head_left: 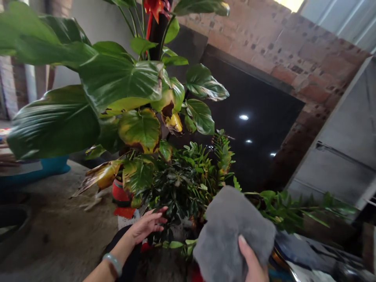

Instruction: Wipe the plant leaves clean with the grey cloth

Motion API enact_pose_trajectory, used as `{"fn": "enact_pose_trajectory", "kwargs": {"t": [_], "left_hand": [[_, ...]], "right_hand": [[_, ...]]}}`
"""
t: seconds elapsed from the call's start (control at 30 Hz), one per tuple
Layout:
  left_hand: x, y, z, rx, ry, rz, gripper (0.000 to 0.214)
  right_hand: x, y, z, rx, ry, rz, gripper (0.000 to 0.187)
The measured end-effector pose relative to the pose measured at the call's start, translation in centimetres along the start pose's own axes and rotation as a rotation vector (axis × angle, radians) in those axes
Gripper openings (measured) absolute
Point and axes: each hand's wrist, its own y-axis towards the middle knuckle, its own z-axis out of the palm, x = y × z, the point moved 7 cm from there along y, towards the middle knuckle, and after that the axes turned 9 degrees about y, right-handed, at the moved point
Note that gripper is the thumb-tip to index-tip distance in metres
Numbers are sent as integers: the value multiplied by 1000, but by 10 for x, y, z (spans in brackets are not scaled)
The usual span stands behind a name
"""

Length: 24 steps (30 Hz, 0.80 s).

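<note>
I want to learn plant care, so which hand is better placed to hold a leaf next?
Probably the left hand: it's open, holding nothing, right beside the low dark leaves. The right hand is holding the gray sheet.

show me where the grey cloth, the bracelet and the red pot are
Grey cloth [227, 229]: head view, middle of its flat face.
Bracelet [114, 262]: head view, on the upper side of its band.
Red pot [120, 192]: head view, on its side wall.
</note>
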Motion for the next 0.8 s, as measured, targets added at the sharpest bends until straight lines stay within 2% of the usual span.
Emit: {"fn": "enact_pose_trajectory", "kwargs": {"t": [0.07, 0.1, 0.17, 0.2, 0.27, 0.33, 0.4, 0.47, 0.53, 0.6, 0.63, 0.7, 0.73, 0.8], "left_hand": [[3, 2, 4, 29, -6, -7, 29], [4, 2, 6, 35, -13, -8, 28], [5, 4, 7, 38, -35, -2, 29], [5, 5, 6, 39, -45, 1, 30], [7, 7, 1, 34, -61, 3, 31], [8, 9, -4, 34, -62, -7, 27], [10, 9, -8, 38, -54, -26, 23], [9, 8, -10, 41, -43, -47, 20], [8, 6, -9, 45, -43, -57, 19], [7, 5, -8, 32, -59, -65, 19], [7, 5, -7, 16, -64, -72, 20], [10, 6, -10, -36, -57, -93, 25], [12, 7, -12, -69, -46, -105, 27], [15, 9, -19, -130, -18, -112, 27]], "right_hand": [[11, 1, 42, 52, 210, 39, 45], [3, -1, 61, 70, 267, 125, 43], [-34, -13, 90, 137, 290, 373, 37], [-60, -23, 95, 169, 261, 505, 34], [-109, -46, 89, 243, 167, 700, 35], [-134, -59, 70, 285, 91, 709, 40], [-125, -59, 52, 246, 75, 583, 45], [-89, -48, 48, 164, 142, 421, 52], [-47, -33, 64, 119, 255, 309, 59], [-21, -19, 90, 119, 365, 270, 57], [-20, -15, 102, 124, 391, 294, 52], [-42, -15, 117, 162, 352, 418, 41], [-61, -21, 118, 198, 284, 498, 37], [-101, -37, 106, 277, 119, 607, 37]]}}
